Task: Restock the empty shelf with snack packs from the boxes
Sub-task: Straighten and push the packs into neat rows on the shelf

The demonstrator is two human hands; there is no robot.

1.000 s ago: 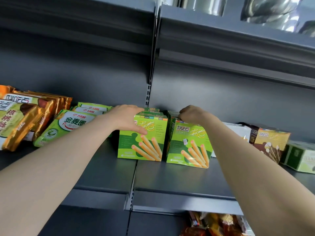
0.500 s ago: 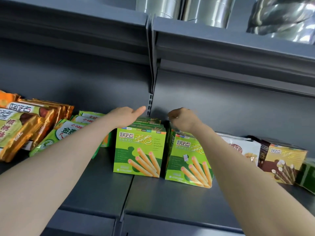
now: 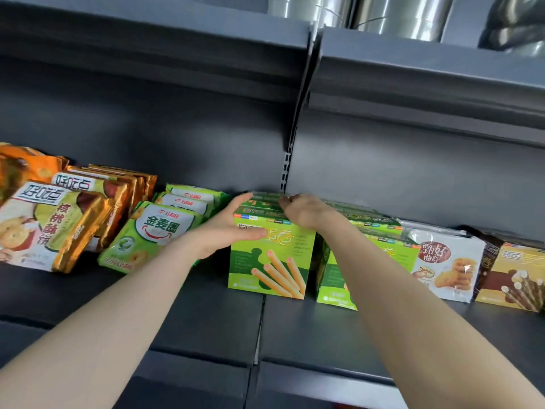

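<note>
My left hand (image 3: 224, 231) clasps the upper left corner of a bright green cardboard snack box (image 3: 265, 261). The thumb lies across the front face and the fingers run up its left side to the top edge. My right hand (image 3: 303, 212) sits on top of the same row of boxes with its fingers curled; I cannot tell whether it grips one.

The box stands upright on the dark grey metal shelf (image 3: 206, 314), near the seam between two shelf panels, with its front facing me. It shows long golden biscuit sticks with pink tips over a darker green patch, and yellow lettering partly under my thumb. More boxes of the same kind line up behind it.

Just to its right stands a second green box (image 3: 331, 281), mostly hidden behind my right forearm. Further right are a white bag printed with round cookies (image 3: 445, 261) and a brown and yellow box printed with chocolate sticks (image 3: 513, 273).

To the left lean green and white packs (image 3: 159, 231), then gold-foil packs picturing biscuits (image 3: 50, 228), then orange packs (image 3: 26, 166). Above runs an upper grey shelf (image 3: 413, 69), with shiny silver ducts (image 3: 398, 16) over it.
</note>
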